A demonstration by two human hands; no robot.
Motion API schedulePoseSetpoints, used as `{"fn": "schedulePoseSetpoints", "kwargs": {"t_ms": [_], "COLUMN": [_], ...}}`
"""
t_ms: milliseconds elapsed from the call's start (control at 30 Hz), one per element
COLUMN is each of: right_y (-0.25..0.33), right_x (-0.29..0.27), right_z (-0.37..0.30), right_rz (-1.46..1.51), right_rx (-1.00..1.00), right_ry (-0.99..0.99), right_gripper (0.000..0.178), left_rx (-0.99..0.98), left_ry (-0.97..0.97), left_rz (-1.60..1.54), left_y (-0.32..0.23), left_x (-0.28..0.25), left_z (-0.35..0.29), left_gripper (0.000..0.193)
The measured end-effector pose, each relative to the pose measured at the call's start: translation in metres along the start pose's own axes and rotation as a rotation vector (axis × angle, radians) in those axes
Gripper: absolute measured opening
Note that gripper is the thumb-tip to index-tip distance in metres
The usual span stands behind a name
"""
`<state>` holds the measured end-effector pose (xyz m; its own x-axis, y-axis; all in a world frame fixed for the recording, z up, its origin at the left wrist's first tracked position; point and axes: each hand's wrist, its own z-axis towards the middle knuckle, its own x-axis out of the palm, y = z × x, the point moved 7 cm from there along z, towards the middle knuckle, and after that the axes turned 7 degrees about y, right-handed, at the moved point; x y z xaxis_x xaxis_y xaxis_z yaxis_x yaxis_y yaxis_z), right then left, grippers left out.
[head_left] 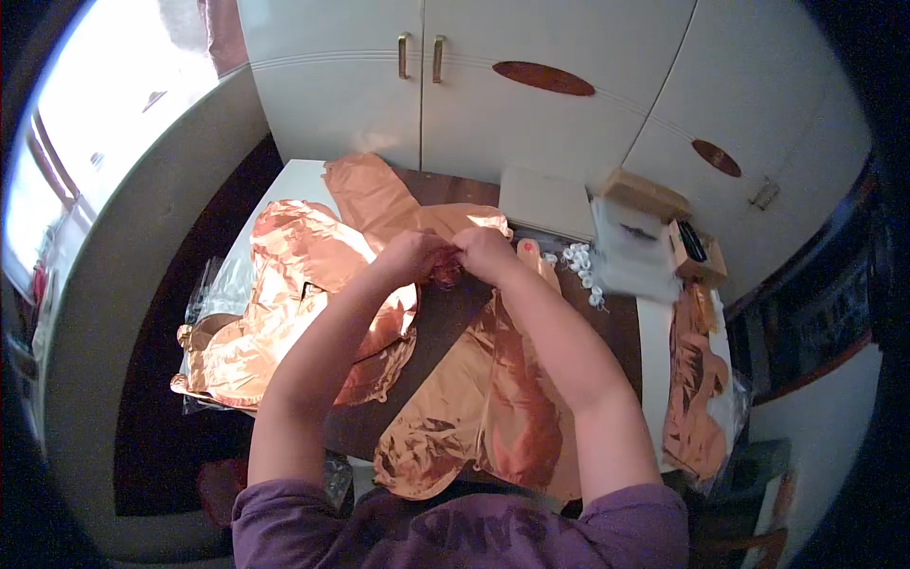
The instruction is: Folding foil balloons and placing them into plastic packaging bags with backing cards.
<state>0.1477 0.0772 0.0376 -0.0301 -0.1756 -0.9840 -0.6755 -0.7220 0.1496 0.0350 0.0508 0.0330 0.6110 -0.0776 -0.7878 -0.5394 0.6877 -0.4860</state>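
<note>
Both hands meet above the middle of the table. My left hand (415,256) is closed around a small dark reddish, shiny bundle (445,269); its exact kind is too dark to make out. The fingers of my right hand (485,254) pinch at the top of the same bundle. Copper-coloured foil balloons lie flat around them: a large wrinkled foil balloon (284,266) to the left, a long foil balloon (365,194) behind, and an angled foil balloon (445,408) nearest to me, partly hidden under my right forearm.
Small white ribbon rolls (581,266) lie right of my right hand. Behind them are a pale flat box (545,201), a clear plastic bag (630,251) and an open carton (700,254) with black items. More copper foil (694,398) lies at the right edge. White cabinets (569,123) stand behind the table.
</note>
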Motion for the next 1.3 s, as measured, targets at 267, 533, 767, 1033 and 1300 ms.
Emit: {"fn": "schedulePoseSetpoints", "kwargs": {"t_ms": [267, 533, 767, 1033, 1300], "right_y": [0.014, 0.009, -0.022, 0.027, 0.005], "right_x": [-0.034, 0.004, -0.005, -0.039, 0.023], "right_z": [-0.035, -0.027, -0.004, -0.025, -0.012], "right_rz": [0.168, -0.077, 0.176, -0.020, -0.064], "right_rx": [-0.097, -0.239, 0.076, 0.035, 0.351], "right_ry": [-0.615, -0.494, -0.364, -0.870, -0.422], "right_gripper": [0.029, 0.013, 0.020, 0.035, 0.059], "left_rx": [-0.447, -0.437, -0.445, -0.392, -0.531], "left_ry": [-0.164, -0.127, 0.016, 0.022, -0.808], "left_rz": [-0.296, -0.471, -0.172, 0.487, 0.226], "left_y": [0.048, 0.050, 0.029, 0.049, 0.069], "left_x": [-0.011, -0.002, -0.017, -0.005, -0.169], "left_z": [-0.001, 0.007, -0.005, 0.008, 0.002], "left_gripper": [0.026, 0.024, 0.041, 0.024, 0.025]}}
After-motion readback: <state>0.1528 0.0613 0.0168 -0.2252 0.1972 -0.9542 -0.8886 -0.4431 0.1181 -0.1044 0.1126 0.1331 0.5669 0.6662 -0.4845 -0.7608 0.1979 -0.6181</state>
